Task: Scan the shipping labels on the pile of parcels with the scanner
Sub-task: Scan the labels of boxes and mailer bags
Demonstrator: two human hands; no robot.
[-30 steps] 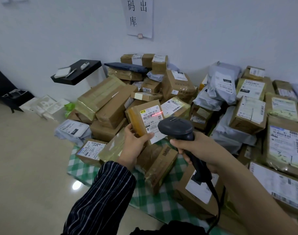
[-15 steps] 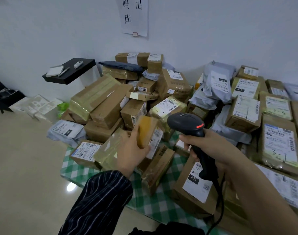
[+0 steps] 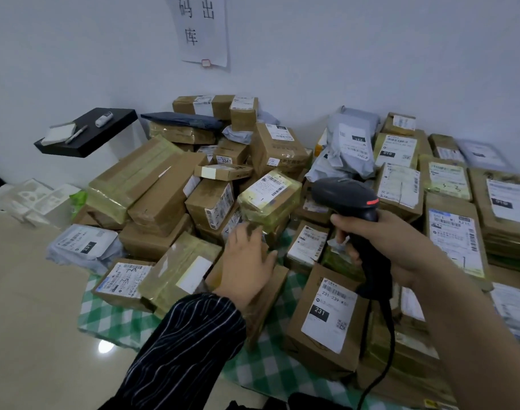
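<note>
- The left grip holds nothing now. Half a second ago it clasped a small brown parcel; now its fingers are spread and relaxed, just left of the "231" box.
- This hand is blurred, so I cannot tell whether it touches the parcels under it.
- The right grip is closed round the handle of the black scanner, the same as before.
- The scanner head is above and behind the "231" box, with a small red light on its side.
- The scanner cable hangs down past the right edge of the "231" box.
- The pile of parcels rises behind and to the left of the "231" box, against the white wall.
- Flat parcels with labels facing up lie to the right of the "231" box.
- A green checked cloth lies under the "231" box.
- A black shelf stands out from the wall, far behind and left of the "231" box.
</note>
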